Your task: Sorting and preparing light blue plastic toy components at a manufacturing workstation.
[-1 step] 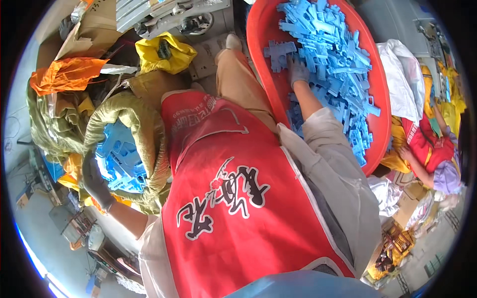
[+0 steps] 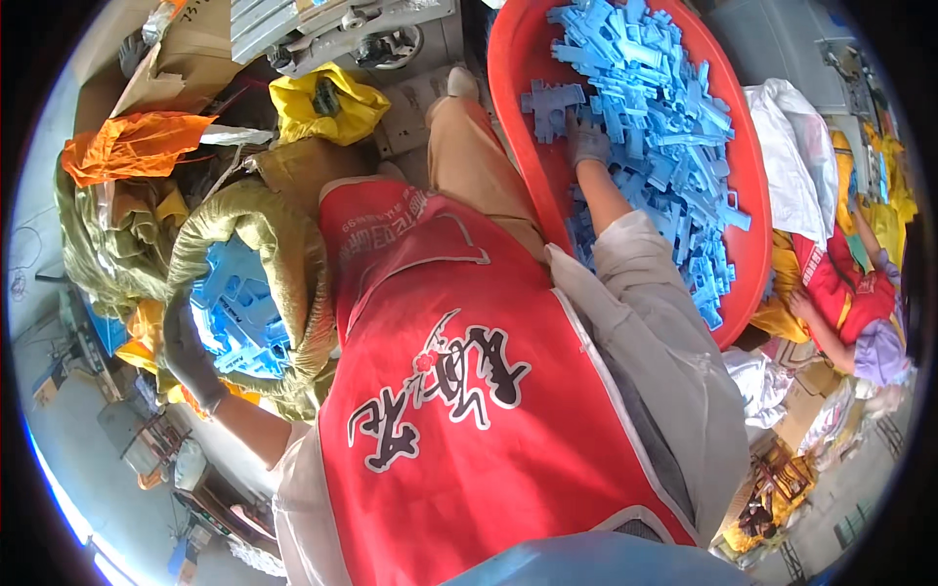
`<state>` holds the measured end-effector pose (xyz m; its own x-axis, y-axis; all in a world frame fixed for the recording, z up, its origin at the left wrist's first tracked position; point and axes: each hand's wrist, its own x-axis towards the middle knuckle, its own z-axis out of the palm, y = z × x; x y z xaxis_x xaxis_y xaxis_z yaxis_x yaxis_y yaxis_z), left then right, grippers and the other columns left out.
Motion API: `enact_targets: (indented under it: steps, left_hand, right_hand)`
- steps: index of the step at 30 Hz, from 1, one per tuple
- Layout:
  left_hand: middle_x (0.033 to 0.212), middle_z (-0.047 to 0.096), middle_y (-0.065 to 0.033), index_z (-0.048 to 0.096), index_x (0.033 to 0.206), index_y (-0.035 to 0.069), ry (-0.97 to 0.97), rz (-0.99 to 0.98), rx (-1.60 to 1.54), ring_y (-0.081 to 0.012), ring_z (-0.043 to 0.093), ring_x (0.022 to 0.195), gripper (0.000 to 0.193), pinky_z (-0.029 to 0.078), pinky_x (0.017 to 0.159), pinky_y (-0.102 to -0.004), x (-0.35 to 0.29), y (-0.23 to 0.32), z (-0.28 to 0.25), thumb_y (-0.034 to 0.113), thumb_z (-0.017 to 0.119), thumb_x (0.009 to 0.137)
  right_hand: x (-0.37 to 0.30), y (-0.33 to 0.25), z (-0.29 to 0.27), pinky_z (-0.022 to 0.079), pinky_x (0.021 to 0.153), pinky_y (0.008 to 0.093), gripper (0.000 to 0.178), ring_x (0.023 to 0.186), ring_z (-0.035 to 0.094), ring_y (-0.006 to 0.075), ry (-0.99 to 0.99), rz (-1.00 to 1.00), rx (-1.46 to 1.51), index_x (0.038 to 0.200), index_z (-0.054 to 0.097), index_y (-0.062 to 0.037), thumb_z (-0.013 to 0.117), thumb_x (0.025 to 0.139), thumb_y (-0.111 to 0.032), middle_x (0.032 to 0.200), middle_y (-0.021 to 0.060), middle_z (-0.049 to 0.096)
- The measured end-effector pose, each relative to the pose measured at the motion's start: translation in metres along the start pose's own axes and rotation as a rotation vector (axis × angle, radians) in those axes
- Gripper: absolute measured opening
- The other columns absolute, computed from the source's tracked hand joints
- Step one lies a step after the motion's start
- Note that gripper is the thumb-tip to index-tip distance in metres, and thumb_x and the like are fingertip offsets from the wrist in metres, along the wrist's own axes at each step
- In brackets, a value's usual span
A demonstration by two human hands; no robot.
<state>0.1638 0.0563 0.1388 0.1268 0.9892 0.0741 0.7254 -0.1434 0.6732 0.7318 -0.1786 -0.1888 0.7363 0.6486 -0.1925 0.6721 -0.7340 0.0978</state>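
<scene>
My left hand (image 2: 190, 354), in a grey glove, is closed on the left rim of an olive woven sack (image 2: 293, 225). Blue plastic parts (image 2: 239, 311) fill the opening of that sack, right beside the hand. On the other side, my right hand (image 2: 589, 144), also gloved, reaches into a big red tub (image 2: 518, 117). Its fingers are apart, with the tips against a heap of pale blue plastic parts (image 2: 674, 137). One flat blue part (image 2: 551, 105) lies just left of those fingertips, against the tub's inner wall.
A yellow bag (image 2: 327, 105), an orange bag (image 2: 132, 148) and a cardboard box (image 2: 186, 61) crowd the far left. Grey metal machinery (image 2: 342, 34) stands straight ahead. White sacking (image 2: 789, 146) lies right of the tub, near another person in a red apron (image 2: 848, 293).
The view has shifted very slightly. Both hands stay at the same places, the left at the sack and the right in the tub.
</scene>
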Motion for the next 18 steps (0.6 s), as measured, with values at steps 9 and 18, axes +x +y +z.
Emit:
enact_targets:
  steps: [9, 18]
  left_hand:
    - [0.107, 0.066, -0.0085, 0.063, 0.112, -0.002, 0.026, 0.091, -0.026, -0.0141, 0.06, 0.098, 0.024, 0.046, 0.088, -0.0276, 0.015, 0.01, 0.01, 0.007, 0.053, 0.091]
    - [0.097, 0.069, -0.0071, 0.065, 0.11, 0.002, -0.075, 0.491, -0.173, -0.0083, 0.062, 0.085, 0.024, 0.049, 0.078, -0.0237, 0.079, 0.12, 0.088, 0.007, 0.061, 0.087]
  right_hand:
    - [-0.04, 0.04, -0.031, 0.047, 0.084, 0.0441, 0.045, 0.104, 0.055, 0.0399, 0.006, -0.273, 0.536, 0.127, 0.049, -0.0118, 0.056, 0.086, -0.029, 0.114, 0.0214, 0.059]
    - [-0.077, 0.101, -0.136, 0.045, 0.058, 0.0255, 0.034, 0.076, 0.059, 0.0112, -0.397, -0.027, 1.261, 0.114, 0.057, -0.0047, 0.047, 0.096, -0.033, 0.097, 0.0042, 0.064]
